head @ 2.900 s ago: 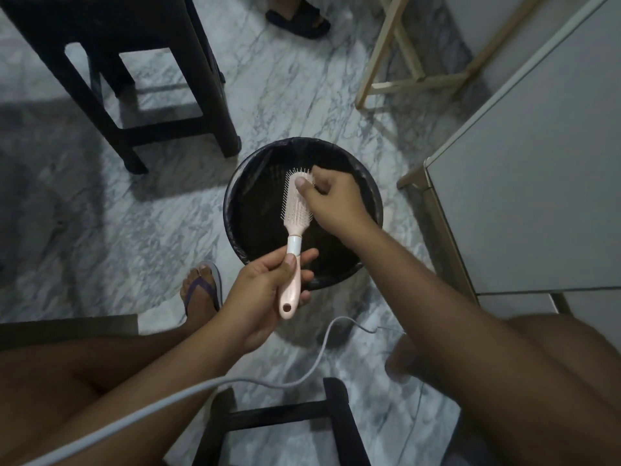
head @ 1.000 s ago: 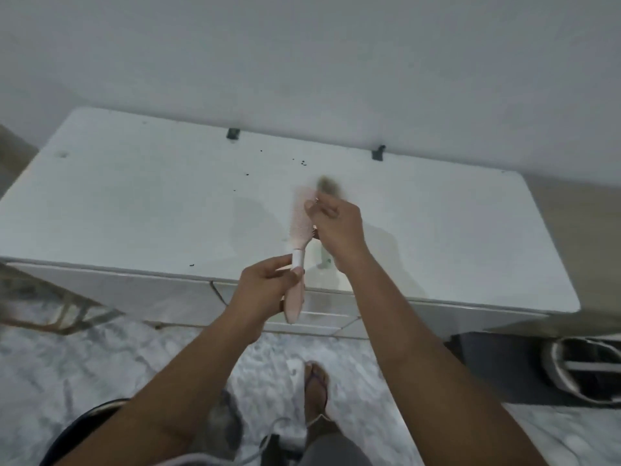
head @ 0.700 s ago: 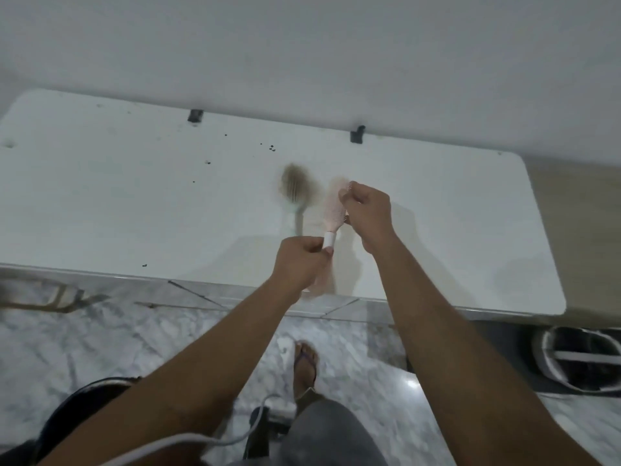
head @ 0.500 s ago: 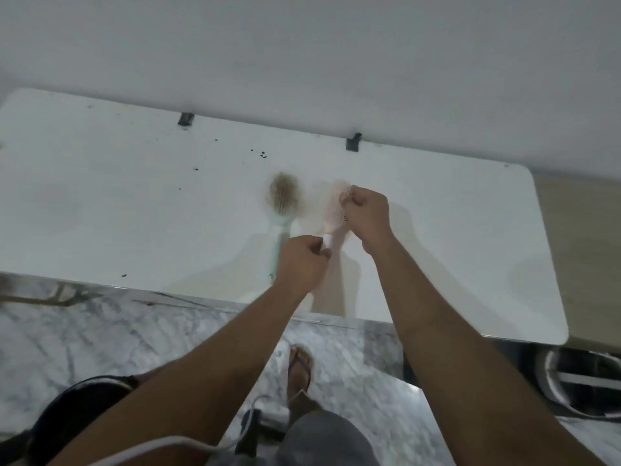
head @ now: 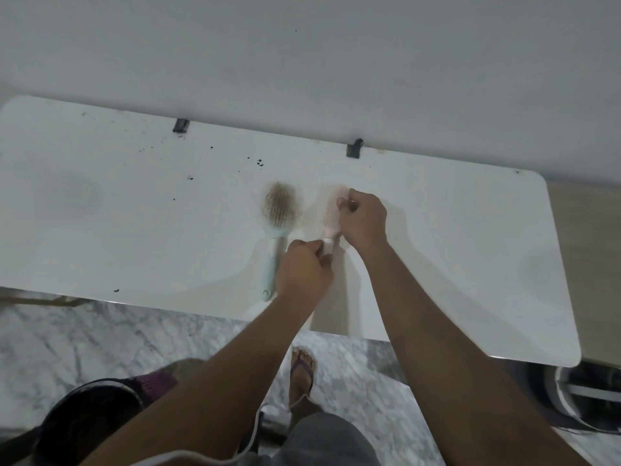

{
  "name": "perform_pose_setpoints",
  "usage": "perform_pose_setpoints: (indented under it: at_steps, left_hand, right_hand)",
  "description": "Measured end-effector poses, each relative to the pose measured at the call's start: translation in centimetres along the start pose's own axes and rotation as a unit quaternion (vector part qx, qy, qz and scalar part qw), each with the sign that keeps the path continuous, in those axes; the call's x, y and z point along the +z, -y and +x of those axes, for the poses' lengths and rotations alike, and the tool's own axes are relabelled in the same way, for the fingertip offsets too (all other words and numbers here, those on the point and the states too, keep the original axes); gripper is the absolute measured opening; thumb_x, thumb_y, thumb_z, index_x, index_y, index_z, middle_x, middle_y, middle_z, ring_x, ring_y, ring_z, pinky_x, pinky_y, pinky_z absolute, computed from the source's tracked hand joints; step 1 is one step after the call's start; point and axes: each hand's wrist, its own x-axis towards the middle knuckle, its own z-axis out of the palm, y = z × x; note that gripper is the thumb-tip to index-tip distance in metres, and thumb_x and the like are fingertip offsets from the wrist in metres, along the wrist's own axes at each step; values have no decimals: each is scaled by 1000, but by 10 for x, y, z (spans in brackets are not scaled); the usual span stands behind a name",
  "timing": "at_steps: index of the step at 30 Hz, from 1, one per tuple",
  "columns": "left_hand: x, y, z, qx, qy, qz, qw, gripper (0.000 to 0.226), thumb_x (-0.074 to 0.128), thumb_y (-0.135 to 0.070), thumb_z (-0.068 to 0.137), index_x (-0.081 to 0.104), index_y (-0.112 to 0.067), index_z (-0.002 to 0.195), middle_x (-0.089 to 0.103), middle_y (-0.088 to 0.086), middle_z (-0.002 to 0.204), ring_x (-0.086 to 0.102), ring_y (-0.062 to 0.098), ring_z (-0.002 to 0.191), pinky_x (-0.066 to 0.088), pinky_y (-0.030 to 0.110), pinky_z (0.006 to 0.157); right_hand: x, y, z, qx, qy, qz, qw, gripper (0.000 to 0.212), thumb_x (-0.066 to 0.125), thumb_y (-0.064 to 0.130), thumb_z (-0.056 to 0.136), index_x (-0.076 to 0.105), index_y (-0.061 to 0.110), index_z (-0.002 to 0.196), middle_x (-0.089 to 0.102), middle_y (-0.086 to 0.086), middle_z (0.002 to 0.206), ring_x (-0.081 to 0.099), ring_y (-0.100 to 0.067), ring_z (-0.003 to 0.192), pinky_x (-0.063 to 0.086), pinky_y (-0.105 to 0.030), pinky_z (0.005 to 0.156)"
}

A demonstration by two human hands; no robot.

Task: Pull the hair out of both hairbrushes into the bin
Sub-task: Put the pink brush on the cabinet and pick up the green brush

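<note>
A pink hairbrush [head: 331,213] is held over the white tabletop [head: 134,210], bristles up. My left hand [head: 307,272] grips its handle, and my right hand [head: 364,220] holds the right side of its head with curled fingers. Just to its left a mint-green hairbrush [head: 279,223] lies flat on the table, its bristles matted with brownish hair. The black bin [head: 87,418] stands on the floor at the lower left, partly hidden by my left arm.
The table stands against a white wall, with two dark clips [head: 354,149] at its back edge and dark specks scattered on top. A marble floor lies below, with my sandalled foot [head: 302,375]. A round appliance [head: 584,395] sits at lower right.
The view swung from the bin on the floor up to the table. Both hands carried the pink brush there and brought it down beside the green brush.
</note>
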Motion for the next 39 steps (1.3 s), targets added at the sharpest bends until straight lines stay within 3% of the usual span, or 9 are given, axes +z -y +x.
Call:
perform_pose_setpoints:
  at_steps: [5,9,13,18,21,25,32,36,39]
  left_hand:
    - [-10,-1,-4,-2,10,-39,999,24,58,-35,90,68,-15,101,62,3,99,62,23,84,52,34,76]
    - [-48,7,-6,-39,-39,-155,986,19,63,-35,89,76,-24,98,72,-10,97,67,11,84,51,26,83]
    - [-86,33,-5,-78,-101,-190,974,21,65,-36,90,73,-21,103,70,-10,94,65,11,90,45,22,84]
    - [-71,58,-9,-112,-52,-115,986,49,66,-43,88,61,-14,127,68,-2,114,62,19,107,44,27,89]
    - [-61,58,-10,-103,-29,-51,993,45,67,-48,84,63,-19,119,68,-2,109,65,22,98,53,34,83]
    - [-60,54,-4,-95,-17,14,995,32,67,-43,82,68,-22,106,69,-3,95,65,21,82,52,30,70]
    - [-63,59,2,-146,-31,-127,981,19,73,-25,73,69,-7,76,70,4,72,63,24,66,52,31,64]
    - [-77,78,-7,-157,-56,-292,942,33,83,-24,67,74,-5,93,73,6,90,70,22,83,58,39,82]
    - [-97,95,-26,-141,-77,-373,914,26,85,-18,75,77,-10,98,75,-1,91,72,7,80,59,28,75]
  right_hand:
    - [0,2,0,29,-5,-4,1000,24,58,21,96,51,11,75,55,-5,72,50,-24,72,37,-20,67]
    - [-6,17,-6,36,-47,75,995,40,61,26,97,60,7,132,63,-7,132,61,-20,116,44,-28,104]
    - [6,46,-17,-15,-8,98,995,37,62,27,97,63,10,130,66,1,129,66,-13,109,39,-14,92]
    - [41,65,-28,-5,84,54,995,48,68,35,92,61,5,128,67,-8,126,66,-22,109,46,-25,94]
    - [50,69,-32,-16,66,33,997,46,72,37,88,64,-2,112,70,-17,111,67,-29,101,51,-38,93]
    - [52,74,-28,-10,70,30,997,44,76,32,85,66,-3,111,72,-16,110,66,-29,104,48,-34,92]
    - [58,75,-26,12,78,115,990,40,83,28,77,69,-5,93,75,-15,95,71,-28,94,56,-44,91]
    - [69,86,-36,8,94,173,980,49,85,30,76,66,-11,94,73,-22,100,71,-30,100,55,-50,94]
    - [85,102,-46,-3,119,195,974,49,85,31,75,67,-8,99,75,-15,102,72,-22,99,56,-48,95]
